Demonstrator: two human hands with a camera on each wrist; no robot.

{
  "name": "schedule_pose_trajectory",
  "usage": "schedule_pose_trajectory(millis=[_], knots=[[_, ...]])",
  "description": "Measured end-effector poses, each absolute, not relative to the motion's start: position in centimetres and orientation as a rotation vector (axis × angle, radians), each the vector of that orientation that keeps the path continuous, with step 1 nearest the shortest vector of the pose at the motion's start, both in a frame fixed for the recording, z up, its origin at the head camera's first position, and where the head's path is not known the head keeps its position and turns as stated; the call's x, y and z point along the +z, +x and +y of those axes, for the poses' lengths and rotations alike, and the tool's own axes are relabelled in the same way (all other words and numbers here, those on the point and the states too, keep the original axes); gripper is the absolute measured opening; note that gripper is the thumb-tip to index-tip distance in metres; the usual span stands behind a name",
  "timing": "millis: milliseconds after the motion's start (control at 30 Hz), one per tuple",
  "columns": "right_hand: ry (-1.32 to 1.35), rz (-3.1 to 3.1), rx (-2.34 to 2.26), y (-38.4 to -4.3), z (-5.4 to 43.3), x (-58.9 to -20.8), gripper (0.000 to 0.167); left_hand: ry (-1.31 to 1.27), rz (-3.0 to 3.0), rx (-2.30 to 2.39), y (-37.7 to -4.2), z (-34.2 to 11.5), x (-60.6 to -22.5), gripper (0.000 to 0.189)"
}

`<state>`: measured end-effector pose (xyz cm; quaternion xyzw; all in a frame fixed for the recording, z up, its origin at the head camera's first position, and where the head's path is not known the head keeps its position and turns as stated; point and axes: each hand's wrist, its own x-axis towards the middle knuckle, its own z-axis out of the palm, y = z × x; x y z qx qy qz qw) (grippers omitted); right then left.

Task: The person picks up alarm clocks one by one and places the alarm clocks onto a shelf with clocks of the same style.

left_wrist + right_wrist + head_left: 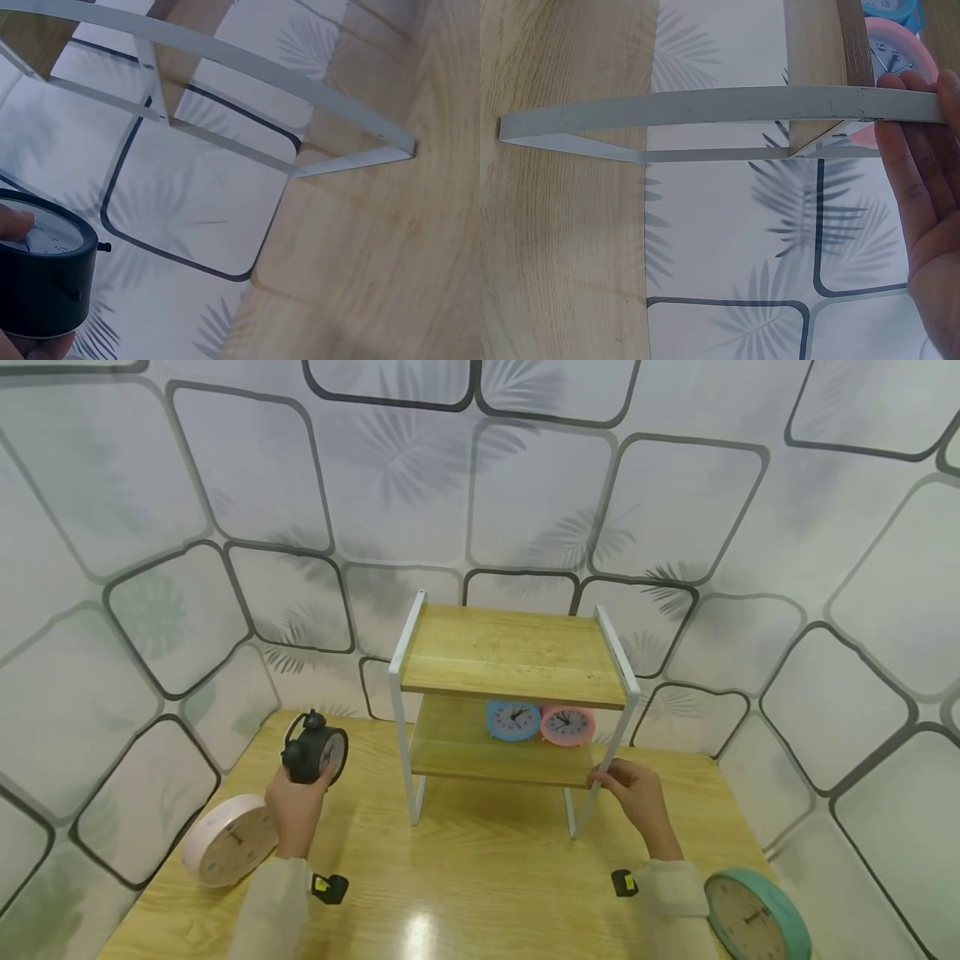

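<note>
My left hand (296,806) grips a black twin-bell alarm clock (303,758), raised to the left of a small two-tier shelf (517,652). In the left wrist view the thumb lies across the face of the black alarm clock (45,289) and fingers wrap beneath its body. At the shelf's right side, my right hand (636,793) holds the white front leg near the lower board, fingers around the metal leg (727,106) in the right wrist view. On the lower board a blue clock (513,721) and a pink clock (567,726) stand side by side.
A pale pink round clock (232,843) leans at the table's left, beside my left forearm. The teal clock (756,914) is at the right front, near my right sleeve. Patterned wall covering (540,502) rises behind the wooden table (465,885) and at both sides.
</note>
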<state>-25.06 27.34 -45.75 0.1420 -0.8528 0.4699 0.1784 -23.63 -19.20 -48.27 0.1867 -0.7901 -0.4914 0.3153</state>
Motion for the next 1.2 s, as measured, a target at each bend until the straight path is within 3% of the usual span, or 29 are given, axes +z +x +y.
schedule_pose_trajectory(millis=[667, 1200], knots=[[0.34, -2.468, 1.32, -23.1, 25.6, -42.2, 0.005, 0.351, -2.068, -1.33, -25.9, -17.8, -45.4, 0.044], [0.341, -2.474, 1.307, -24.0, 26.5, -43.8, 0.006, 0.271, -2.082, -1.44, -26.9, -16.5, -44.8, 0.048]])
